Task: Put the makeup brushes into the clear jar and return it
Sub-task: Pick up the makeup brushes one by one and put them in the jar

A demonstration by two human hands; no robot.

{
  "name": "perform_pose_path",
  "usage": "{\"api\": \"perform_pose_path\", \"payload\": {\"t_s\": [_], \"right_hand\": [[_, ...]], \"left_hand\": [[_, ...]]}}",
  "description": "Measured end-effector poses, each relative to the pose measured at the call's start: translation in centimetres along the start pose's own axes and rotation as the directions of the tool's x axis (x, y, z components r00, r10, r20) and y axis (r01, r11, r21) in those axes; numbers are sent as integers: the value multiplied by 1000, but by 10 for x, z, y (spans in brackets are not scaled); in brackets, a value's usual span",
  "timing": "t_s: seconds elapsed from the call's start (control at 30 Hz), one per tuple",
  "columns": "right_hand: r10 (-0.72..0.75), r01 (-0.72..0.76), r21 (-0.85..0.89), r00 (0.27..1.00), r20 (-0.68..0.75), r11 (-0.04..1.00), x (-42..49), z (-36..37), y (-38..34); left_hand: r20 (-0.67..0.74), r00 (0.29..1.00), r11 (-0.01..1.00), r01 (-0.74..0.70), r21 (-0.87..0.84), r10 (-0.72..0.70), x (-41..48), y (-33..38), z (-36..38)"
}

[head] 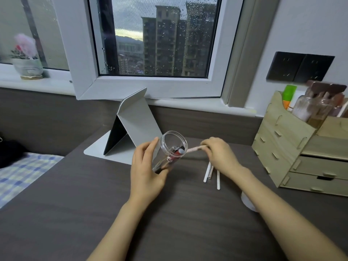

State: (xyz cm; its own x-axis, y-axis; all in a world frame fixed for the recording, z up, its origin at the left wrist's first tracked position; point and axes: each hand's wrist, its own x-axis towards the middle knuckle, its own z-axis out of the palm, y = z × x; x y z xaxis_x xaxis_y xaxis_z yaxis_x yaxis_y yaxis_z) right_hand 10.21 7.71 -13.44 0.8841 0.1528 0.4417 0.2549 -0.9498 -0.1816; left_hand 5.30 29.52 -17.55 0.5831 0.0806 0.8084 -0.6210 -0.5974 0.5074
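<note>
My left hand (146, 166) grips the clear jar (172, 146) above the dark desk, tilted with its open mouth facing up and right. A few dark and red-handled items lie inside it. My right hand (219, 153) pinches a pale pink makeup brush (194, 148), whose tip sits at the jar's rim. Three white-handled brushes (209, 172) lie on the desk under my right wrist, their upper ends hidden by the hand.
A grey folding stand (135, 127) rests behind the jar. A wooden drawer organiser (301, 147) holding bottles and brushes fills the right side. A small white round object (247, 202) peeks from under my right forearm. A bed with checked cloth (22, 172) lies left.
</note>
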Motion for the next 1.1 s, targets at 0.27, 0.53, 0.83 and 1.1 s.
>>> {"api": "perform_pose_path", "payload": {"t_s": [0.27,0.53,0.83,1.1], "right_hand": [[277,90,784,906,-321,614,-83,-89,-10],[108,121,715,958,-267,689,-101,-70,-53],[-157,308,274,874,-460,911,-90,-24,-58],[303,-55,500,851,-429,864,-67,-21,-16]], "left_hand": [[35,998,998,-55,0,55,-4,2,4],[161,957,969,-247,28,239,-11,11,5],[212,940,960,-279,17,269,-13,11,6],[151,963,973,-229,38,221,-8,7,4]]}}
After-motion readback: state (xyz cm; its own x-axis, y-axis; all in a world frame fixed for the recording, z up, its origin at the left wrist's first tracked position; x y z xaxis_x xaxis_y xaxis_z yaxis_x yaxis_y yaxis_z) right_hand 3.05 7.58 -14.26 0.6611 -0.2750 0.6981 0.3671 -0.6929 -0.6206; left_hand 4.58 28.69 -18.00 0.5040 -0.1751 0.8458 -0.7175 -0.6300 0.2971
